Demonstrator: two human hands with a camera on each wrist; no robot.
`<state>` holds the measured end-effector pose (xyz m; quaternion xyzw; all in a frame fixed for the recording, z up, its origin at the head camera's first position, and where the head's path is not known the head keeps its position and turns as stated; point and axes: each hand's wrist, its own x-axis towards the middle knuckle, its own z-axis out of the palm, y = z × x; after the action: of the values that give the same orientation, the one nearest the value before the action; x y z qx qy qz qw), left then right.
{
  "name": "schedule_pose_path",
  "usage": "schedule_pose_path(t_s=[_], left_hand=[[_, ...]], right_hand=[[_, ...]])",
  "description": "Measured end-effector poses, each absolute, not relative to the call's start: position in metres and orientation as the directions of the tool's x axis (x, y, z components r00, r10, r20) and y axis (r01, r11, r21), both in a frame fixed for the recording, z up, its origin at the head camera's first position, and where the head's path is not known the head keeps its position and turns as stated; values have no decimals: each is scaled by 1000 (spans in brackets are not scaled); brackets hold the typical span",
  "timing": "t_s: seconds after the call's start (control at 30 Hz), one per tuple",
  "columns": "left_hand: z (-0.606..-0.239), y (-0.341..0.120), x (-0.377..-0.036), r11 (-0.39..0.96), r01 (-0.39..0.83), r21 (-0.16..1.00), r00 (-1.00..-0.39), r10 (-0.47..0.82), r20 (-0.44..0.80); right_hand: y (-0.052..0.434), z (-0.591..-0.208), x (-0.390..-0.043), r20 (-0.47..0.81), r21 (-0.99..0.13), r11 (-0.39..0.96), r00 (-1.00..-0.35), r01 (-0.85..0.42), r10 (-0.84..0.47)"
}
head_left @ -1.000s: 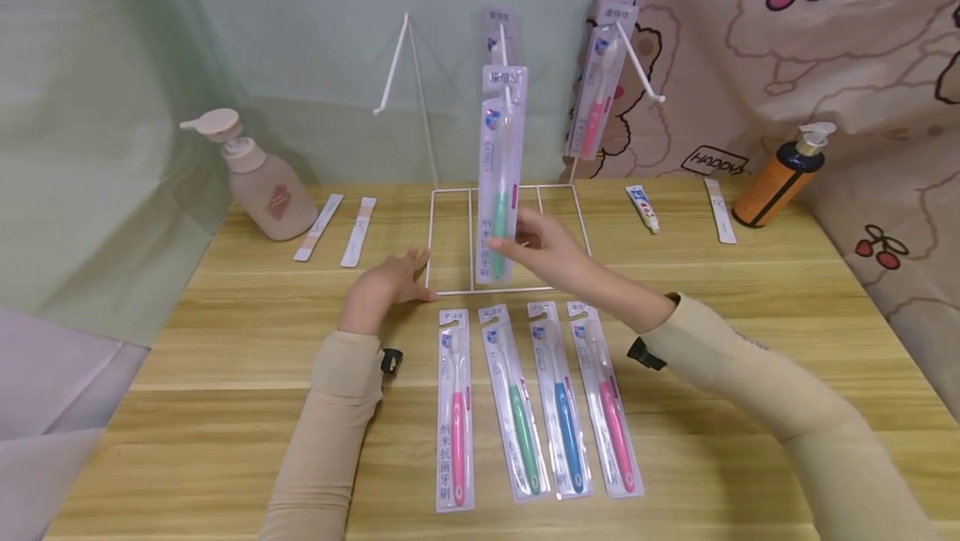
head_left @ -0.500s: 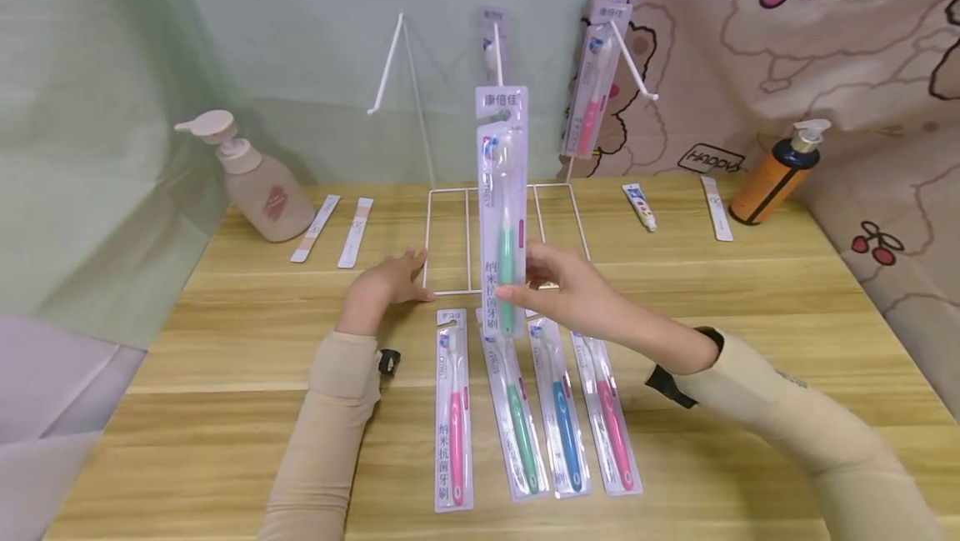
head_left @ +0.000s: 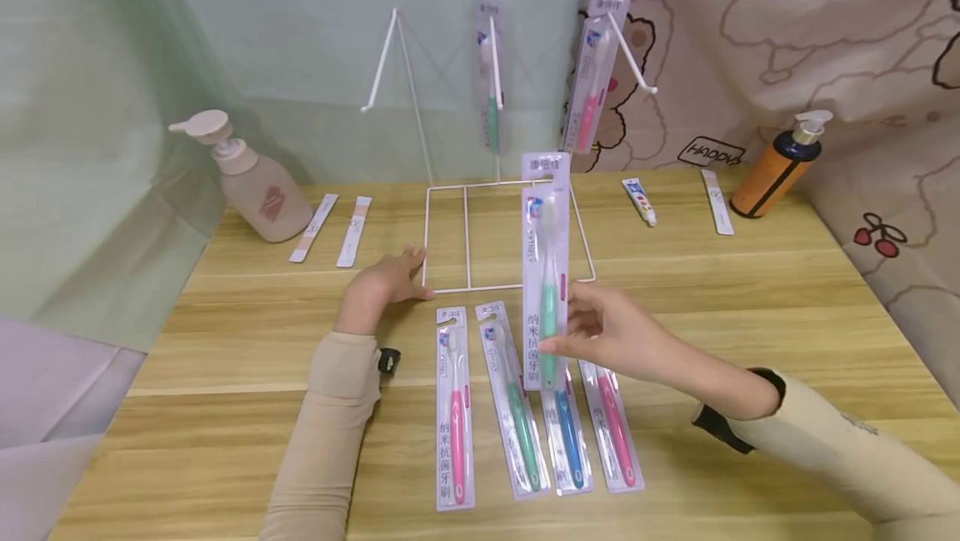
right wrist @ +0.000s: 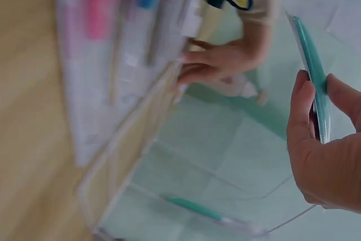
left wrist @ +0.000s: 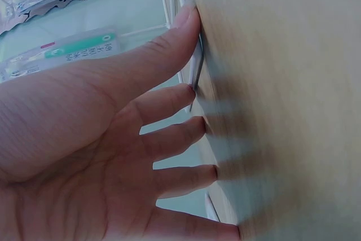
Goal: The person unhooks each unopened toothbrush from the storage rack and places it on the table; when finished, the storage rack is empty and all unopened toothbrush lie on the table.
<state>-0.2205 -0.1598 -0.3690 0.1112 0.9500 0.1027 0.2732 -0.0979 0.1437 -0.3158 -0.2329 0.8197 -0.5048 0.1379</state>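
My right hand (head_left: 626,328) pinches a packaged green toothbrush (head_left: 547,274) between thumb and fingers, upright in front of the white wire rack (head_left: 467,241). In the right wrist view this pack (right wrist: 313,66) is seen nearly edge-on. My left hand (head_left: 378,287) rests at the left side of the rack's base, fingers spread. Its thumb (left wrist: 186,26) lies against the wire in the left wrist view, fingertips on the tabletop. Another packaged green toothbrush (head_left: 492,120) hangs on the middle hook, and a pink one (head_left: 590,107) on the right hook. The left hook (head_left: 381,62) carries nothing.
Several packaged toothbrushes lie in a row before the rack: pink (head_left: 457,441), green (head_left: 521,424), blue (head_left: 572,441) and pink (head_left: 618,433). Behind left stand a pump bottle (head_left: 266,199) and slim sachets (head_left: 354,232); right, a toothpaste tube (head_left: 639,202), a sachet (head_left: 717,203), an orange bottle (head_left: 776,174).
My right hand has drawn the green toothbrush pack away from the middle hook, down and to the right toward me. The left hand stays at the rack's base.
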Motion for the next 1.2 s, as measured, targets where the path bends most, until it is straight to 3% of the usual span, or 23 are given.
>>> schedule_pose_path(t_s=[0.2,0.37,0.7,1.0,1.2], left_hand=[[-368,-163,-220,952,158,263,-829,272,-489],[-368,-164,-217,951,162,265,-826,278,-491],[-368,-161,-217,953,144,265,-824,264,-502],[-371,-161,-223,952,168,256,-824,278,-494],[-371,-160,-223,954,157,257,-823,270,-499]], right_hand=[[173,-333,-89,-159,-918,396,-881,-35,-446],[198,-342,-85,-236,-937,342,-862,78,-448],[237,-363,-74,-348,-905,391,-820,167,-455],[260,-378,-58,-474,-847,483,-724,221,-501],[263,-387,-55,-484,-842,489,-718,228,-499]])
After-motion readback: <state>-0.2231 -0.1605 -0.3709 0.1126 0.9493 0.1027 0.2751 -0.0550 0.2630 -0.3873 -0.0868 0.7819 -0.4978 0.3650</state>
